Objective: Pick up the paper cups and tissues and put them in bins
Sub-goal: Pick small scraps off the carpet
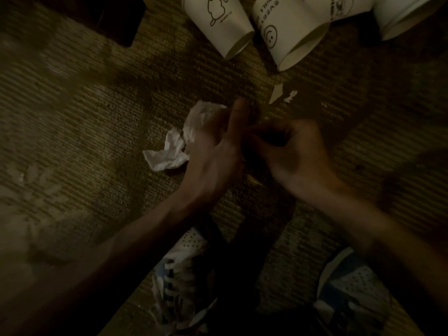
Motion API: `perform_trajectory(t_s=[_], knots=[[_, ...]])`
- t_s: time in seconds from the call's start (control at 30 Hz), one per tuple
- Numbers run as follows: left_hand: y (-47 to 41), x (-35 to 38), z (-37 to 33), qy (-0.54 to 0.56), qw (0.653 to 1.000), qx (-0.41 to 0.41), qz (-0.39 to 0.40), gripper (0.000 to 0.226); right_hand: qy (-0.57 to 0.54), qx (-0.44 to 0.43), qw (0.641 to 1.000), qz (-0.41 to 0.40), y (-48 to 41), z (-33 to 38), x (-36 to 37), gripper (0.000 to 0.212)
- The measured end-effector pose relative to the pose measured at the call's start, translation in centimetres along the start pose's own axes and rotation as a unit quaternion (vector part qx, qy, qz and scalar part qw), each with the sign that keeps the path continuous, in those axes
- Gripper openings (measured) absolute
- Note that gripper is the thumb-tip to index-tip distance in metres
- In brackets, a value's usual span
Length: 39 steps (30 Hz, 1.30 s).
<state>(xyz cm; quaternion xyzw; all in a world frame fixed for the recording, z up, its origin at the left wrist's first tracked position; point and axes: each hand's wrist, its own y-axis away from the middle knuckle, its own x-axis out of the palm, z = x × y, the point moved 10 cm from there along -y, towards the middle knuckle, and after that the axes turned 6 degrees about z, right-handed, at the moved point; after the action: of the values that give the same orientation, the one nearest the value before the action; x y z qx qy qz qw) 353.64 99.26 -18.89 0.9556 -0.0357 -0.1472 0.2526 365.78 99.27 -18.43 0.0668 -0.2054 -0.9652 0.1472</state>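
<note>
My left hand (218,146) grips a crumpled, creased white tissue (169,152) that spills out past my knuckles, while my blurred right hand (291,151) curls beside it, its hold unclear.

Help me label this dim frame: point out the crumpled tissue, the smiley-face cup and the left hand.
crumpled tissue (167,156), head view, lower white fold.
smiley-face cup (292,27), head view, side wall right of the face.
left hand (214,151), head view, back of the hand.

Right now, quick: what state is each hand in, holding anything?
Left hand: closed, holding the crumpled tissue.
Right hand: fingers curled, but too dark and blurred to tell whether it holds anything.
</note>
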Motion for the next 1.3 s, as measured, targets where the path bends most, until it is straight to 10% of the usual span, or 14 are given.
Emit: perform_trajectory(t_s=[0.2,0.4,0.67,0.83,1.3], knots=[[2.5,-1.6,-0.3,-0.003,0.999,0.034,0.042,0.04,-0.106,0.043,0.985,0.132,0.5,0.0,4.1,0.044],[4.0,-7.2,0.5,-0.157,0.983,0.088,-0.028,0.028,-0.032,0.046,0.986,0.159,-0.2,-0.1,6.7,0.014],[2.6,-9.8,6.0,-0.284,0.959,0.025,0.008,0.064,0.144,-0.004,0.982,0.122,-4.4,-1.3,6.4,0.046],[2.4,-9.5,5.7,-0.305,0.951,0.049,-0.022,0.036,0.209,0.041,0.965,0.152,-4.6,-3.1,6.7,0.037],[1.8,-14.3,4.0,-0.087,0.98,0.028,-0.179,0.036,0.164,0.092,0.971,0.148,-3.3,-2.3,6.2,0.029]])
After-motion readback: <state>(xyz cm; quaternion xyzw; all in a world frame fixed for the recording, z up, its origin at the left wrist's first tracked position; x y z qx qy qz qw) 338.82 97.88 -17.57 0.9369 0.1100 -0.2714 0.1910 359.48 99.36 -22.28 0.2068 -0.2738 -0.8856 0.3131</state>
